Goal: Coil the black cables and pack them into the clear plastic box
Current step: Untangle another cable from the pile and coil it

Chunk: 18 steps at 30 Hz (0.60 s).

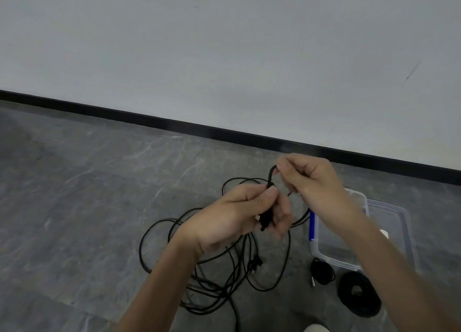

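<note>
Hands on one black cable (pixel 270 175): left hand (pixel 239 217) has fingers clenched round gathered turns; right hand (pixel 309 179), at its 1 o'clock, pinches a short loop. Advisable: draw even loops from the loose tangle (pixel 224 269) on the floor (pixel 99 207), avoiding twist. Clear plastic box (pixel 331 259), at 3 o'clock of the tangle, appears to hold no cable, only a small white item (pixel 384 233); small coil (pixel 321 271) and larger coil (pixel 359 294) lie outside, at its 6 o'clock.

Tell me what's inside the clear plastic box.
No cable shows in the visible part of the clear plastic box; a small white thing shows at its right side. The right forearm covers the rest. Two coiled cables lie outside it.
</note>
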{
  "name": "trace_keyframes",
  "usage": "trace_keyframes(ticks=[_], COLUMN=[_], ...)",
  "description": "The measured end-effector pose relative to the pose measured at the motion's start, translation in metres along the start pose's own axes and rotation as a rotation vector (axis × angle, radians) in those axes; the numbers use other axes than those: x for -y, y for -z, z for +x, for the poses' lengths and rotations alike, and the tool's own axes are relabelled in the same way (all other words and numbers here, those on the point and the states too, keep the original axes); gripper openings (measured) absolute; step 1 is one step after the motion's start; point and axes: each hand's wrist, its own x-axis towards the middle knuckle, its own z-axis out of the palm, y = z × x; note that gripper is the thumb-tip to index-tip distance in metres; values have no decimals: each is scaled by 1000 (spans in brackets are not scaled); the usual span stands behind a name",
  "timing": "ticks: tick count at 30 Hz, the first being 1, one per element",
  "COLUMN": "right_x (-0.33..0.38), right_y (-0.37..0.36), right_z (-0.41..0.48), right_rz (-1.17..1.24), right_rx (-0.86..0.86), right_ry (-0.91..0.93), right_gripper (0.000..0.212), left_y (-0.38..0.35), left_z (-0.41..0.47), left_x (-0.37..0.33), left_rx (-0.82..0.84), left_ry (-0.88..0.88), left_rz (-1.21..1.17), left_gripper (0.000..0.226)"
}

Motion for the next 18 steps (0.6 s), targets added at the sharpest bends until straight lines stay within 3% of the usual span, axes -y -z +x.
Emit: trace_keyframes(ticks=[3, 5, 8, 15, 18], right_x=[-6, -9, -8, 5, 9], right_y=[-6, -12, -24, -33, -38], right_z=[0, -2, -6, -12, -15], right_rz=[-38, -60, -124, -207, -209], right_rx=[130, 243, 325, 466, 569], right_ry=[-30, -78, -179, -127, -130], right_gripper=[40, 27, 49, 32, 25], left_y=[4, 6, 9, 19, 21], left_z=[0, 0, 0, 1, 1], left_x=[-2, -3, -2, -1, 0], left_rx=[-37, -78, -115, -307, -366], left_ry=[-95, -159, -211, -252, -239], left_rz=[-83, -101, -112, -221, -102], left_gripper=[32, 26, 14, 15, 14])
